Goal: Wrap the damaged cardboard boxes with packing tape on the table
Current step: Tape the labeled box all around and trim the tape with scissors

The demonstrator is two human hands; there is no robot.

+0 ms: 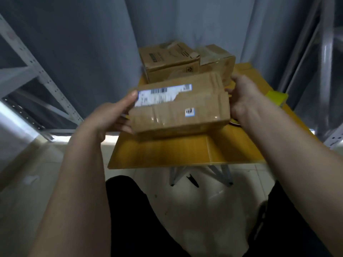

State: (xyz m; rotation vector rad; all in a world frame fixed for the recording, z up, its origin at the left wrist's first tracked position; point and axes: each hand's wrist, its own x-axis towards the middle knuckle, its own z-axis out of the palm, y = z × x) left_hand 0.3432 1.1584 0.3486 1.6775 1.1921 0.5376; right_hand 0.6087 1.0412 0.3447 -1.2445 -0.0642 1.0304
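Note:
A flat brown cardboard box [185, 110] with a torn white shipping label and glossy tape across it is held just above the yellow table [167, 153]. My left hand [115, 117] grips its left end, thumb on top by the label. My right hand [243, 97] grips its right end, fingers curled round the far edge. Two more cardboard boxes stand at the back of the table: a creased one [170, 62] and, to its right, one with clear tape on it [219, 60]. A bit of a tape roll [234, 124] shows under my right wrist.
A yellow object [276, 98] lies at the table's right edge. Grey metal shelving [37, 75] stands at the left, and a metal frame [324, 62] at the right. A grey curtain hangs behind. The table's folding legs [220, 173] stand on pale floor tiles.

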